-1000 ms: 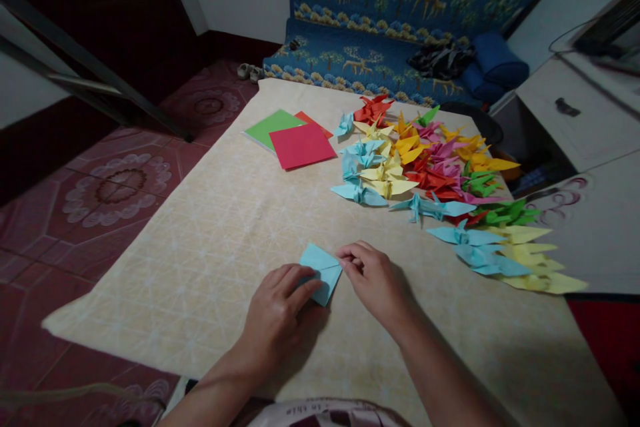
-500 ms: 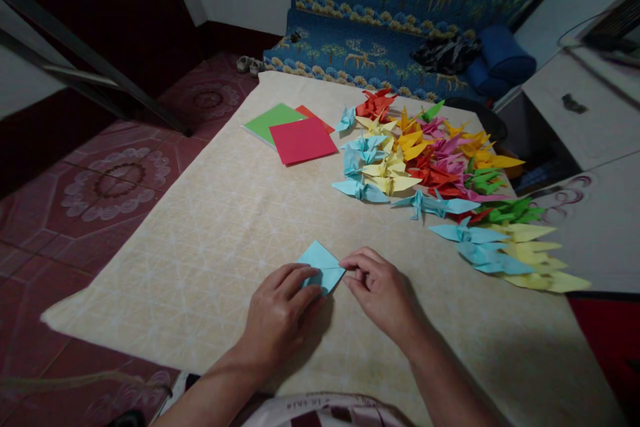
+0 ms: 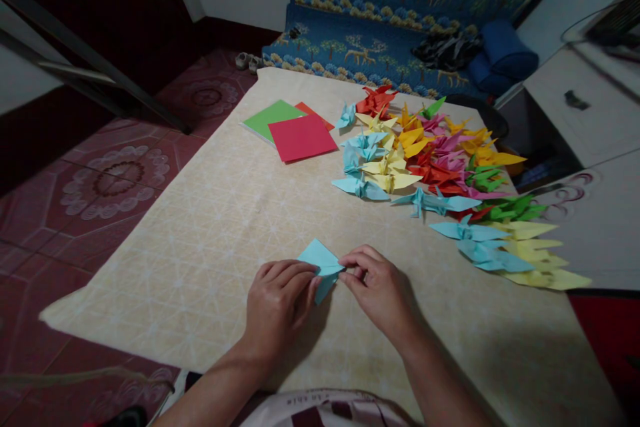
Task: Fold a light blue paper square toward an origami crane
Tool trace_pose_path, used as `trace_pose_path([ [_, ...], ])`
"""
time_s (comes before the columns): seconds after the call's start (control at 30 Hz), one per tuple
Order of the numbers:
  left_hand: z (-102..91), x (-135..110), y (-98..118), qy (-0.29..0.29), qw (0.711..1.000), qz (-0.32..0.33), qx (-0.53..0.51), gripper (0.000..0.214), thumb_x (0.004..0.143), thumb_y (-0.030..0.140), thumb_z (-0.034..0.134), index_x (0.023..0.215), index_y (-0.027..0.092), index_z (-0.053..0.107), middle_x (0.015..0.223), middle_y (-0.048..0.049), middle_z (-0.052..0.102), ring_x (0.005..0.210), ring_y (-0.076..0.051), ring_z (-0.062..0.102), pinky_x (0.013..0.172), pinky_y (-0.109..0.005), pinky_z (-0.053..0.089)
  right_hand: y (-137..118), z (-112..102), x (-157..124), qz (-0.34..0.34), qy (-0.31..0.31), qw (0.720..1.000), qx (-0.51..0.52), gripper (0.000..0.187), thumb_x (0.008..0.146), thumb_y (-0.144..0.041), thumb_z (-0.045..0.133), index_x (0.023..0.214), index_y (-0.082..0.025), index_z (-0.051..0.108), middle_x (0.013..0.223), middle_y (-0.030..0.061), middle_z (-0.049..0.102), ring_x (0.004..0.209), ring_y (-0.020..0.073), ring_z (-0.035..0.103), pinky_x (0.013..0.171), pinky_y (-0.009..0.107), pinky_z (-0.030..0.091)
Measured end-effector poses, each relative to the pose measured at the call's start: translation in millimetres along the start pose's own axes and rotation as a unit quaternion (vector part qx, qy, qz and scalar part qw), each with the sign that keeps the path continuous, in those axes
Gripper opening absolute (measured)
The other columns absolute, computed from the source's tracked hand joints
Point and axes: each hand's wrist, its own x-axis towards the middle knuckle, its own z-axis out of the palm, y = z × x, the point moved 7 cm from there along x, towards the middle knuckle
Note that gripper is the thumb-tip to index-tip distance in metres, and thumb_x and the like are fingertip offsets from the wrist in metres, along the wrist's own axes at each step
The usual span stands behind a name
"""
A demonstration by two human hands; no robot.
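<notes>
A light blue sheet of origami paper, folded into a small diamond, lies on the table near its front edge. Its lower flap is partly raised along the middle line. My left hand is closed on the left side of the paper, thumb and fingers pinching the raised flap. At the right corner, my right hand pinches the paper between thumb and forefinger, its other fingers curled in. The underside of the paper and some of its layers are hidden.
Many folded paper cranes in several colours cover the table's right side. Red paper overlaps green paper at the back left. A pale patterned cloth covers the table. Beyond it stands a blue-covered seat.
The lower flap of the blue paper has lifted and bent up toward the middle line. My left fingers have shifted from lying over the paper to pinching it. My right hand keeps its corner.
</notes>
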Motion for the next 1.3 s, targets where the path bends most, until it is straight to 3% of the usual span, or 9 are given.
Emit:
trace_pose_path([
  [0.5, 3.6, 0, -17, 0.006, 0.997, -0.064, -0.036, 0.004, 0.084, 0.02, 0.065, 0.082, 0.022, 0.068, 0.084, -0.0002, 0.074, 0.081, -0.019, 0.066, 0.075, -0.036, 0.044, 1, 5, 0, 0.005, -0.005, 0.999, -0.039, 0.003, 0.085, -0.029, 0.066, 0.085, -0.028, 0.069, 0.091, -0.003, 0.067, 0.072, 0.0105, 0.061, 0.059, 0.02, 0.042],
  [1.0, 0.6, 3, -17, 0.005, 0.996, -0.083, -0.028, 0.009, 0.084, 0.021, 0.061, 0.079, 0.02, 0.068, 0.082, -0.0035, 0.072, 0.08, -0.021, 0.06, 0.075, -0.039, 0.045, -19, 2, 7, 0.01, -0.005, 0.99, -0.139, 0.011, 0.086, -0.022, 0.062, 0.076, -0.025, 0.064, 0.086, -0.0034, 0.064, 0.065, 0.0093, 0.056, 0.052, 0.024, 0.031],
  [1.3, 2.4, 4, -20, 0.009, 0.995, -0.097, -0.013, 0.009, 0.083, 0.022, 0.062, 0.075, 0.02, 0.066, 0.078, -0.0036, 0.07, 0.077, -0.021, 0.059, 0.073, -0.038, 0.044, -21, 8, 3, -0.003, 0.002, 0.977, -0.215, 0.007, 0.088, -0.022, 0.06, 0.081, -0.024, 0.06, 0.09, -0.0002, 0.063, 0.079, 0.0154, 0.06, 0.056, 0.027, 0.032],
])
